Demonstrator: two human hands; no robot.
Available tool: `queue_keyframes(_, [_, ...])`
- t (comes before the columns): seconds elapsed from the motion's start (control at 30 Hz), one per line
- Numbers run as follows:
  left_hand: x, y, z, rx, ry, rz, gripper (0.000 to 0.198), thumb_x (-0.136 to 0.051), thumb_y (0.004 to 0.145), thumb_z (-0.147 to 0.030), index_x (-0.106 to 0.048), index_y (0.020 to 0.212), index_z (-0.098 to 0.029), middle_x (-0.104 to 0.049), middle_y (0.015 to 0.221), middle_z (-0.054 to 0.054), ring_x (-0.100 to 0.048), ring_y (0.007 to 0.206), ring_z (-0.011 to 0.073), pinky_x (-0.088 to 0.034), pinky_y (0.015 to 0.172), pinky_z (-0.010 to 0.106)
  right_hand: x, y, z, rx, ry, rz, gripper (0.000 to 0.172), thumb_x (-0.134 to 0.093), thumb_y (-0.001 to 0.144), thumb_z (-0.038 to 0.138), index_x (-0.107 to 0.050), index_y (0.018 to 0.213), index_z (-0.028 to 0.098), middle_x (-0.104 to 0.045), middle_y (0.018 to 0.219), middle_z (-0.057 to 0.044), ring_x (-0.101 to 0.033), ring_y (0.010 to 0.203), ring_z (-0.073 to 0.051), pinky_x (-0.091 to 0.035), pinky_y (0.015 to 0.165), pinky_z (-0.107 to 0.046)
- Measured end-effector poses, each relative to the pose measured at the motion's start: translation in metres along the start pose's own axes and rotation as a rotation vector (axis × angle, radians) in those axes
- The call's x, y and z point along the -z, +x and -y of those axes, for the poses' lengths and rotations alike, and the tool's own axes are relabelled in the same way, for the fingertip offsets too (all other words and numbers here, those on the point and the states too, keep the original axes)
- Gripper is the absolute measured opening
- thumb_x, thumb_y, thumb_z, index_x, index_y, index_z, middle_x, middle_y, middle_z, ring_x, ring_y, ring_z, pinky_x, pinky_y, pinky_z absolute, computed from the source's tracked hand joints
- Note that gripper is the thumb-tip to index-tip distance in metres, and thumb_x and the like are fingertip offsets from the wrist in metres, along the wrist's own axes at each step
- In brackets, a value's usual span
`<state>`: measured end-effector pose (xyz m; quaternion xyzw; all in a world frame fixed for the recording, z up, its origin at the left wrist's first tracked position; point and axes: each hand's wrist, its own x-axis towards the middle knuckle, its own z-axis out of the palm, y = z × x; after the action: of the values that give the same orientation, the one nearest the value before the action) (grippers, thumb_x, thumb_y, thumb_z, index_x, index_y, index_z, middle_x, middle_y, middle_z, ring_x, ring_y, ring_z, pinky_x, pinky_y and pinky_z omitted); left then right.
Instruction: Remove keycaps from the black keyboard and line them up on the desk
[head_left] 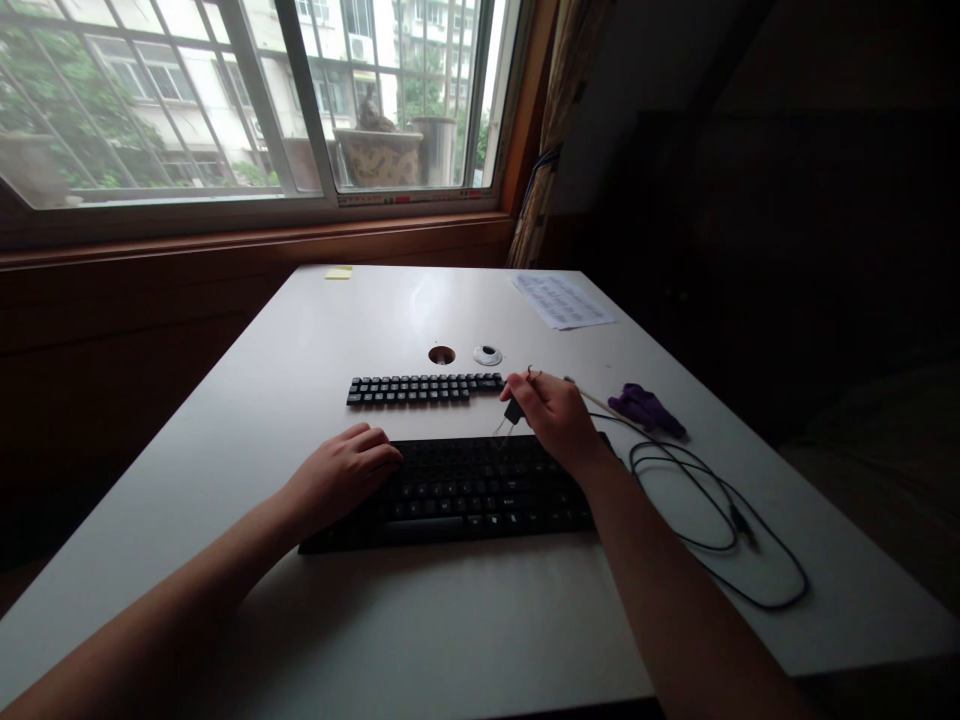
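Observation:
A black keyboard (450, 505) lies on the white table, with keys in its lower rows and a darker upper part. My left hand (349, 470) rests on its upper left end, the fingers close together and partly hidden. Over the keyboard's upper right part, my right hand (551, 415) is closed on a small black tool with thin wire prongs (513, 411); the prongs point down at the keyboard. Behind the keyboard, removed black keycaps (409, 390) stand in rows, and my right fingers are near their right end.
A black cable (780, 605) lies coiled at the right, near a purple cloth (645, 408) and a thin stick. Farther back are a round hole (442, 355), a white ring (487, 355), printed papers (562, 300) and a yellow note (338, 272).

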<state>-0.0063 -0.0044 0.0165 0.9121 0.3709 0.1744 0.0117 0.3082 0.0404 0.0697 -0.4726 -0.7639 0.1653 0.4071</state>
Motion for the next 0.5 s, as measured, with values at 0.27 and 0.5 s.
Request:
queue_keyframes(0.27, [0.000, 0.000, 0.002, 0.005, 0.005, -0.043, 0.016, -0.053, 0.098, -0.027, -0.068, 0.099, -0.021, -0.064, 0.092, 0.006, -0.057, 0.083, 0.0185, -0.050, 0.076, 0.032, -0.009, -0.009, 0.005, -0.078, 0.202, 0.218, 0.039, -0.058, 0.091, 0.049, -0.063, 0.069, 0.018, -0.057, 0.050, 0.003, -0.052, 0.037, -0.009, -0.037, 0.039, -0.021])
queue_keyframes(0.5, [0.000, -0.001, 0.001, 0.025, 0.008, -0.010, 0.016, -0.053, 0.098, -0.027, -0.067, 0.100, -0.021, -0.064, 0.093, 0.006, -0.056, 0.086, 0.0194, -0.049, 0.077, 0.032, -0.016, -0.009, 0.002, 0.028, 0.096, 0.243, 0.042, -0.058, 0.091, 0.046, -0.055, 0.059, 0.019, -0.053, 0.047, 0.004, -0.048, 0.042, -0.008, -0.036, 0.045, -0.021])
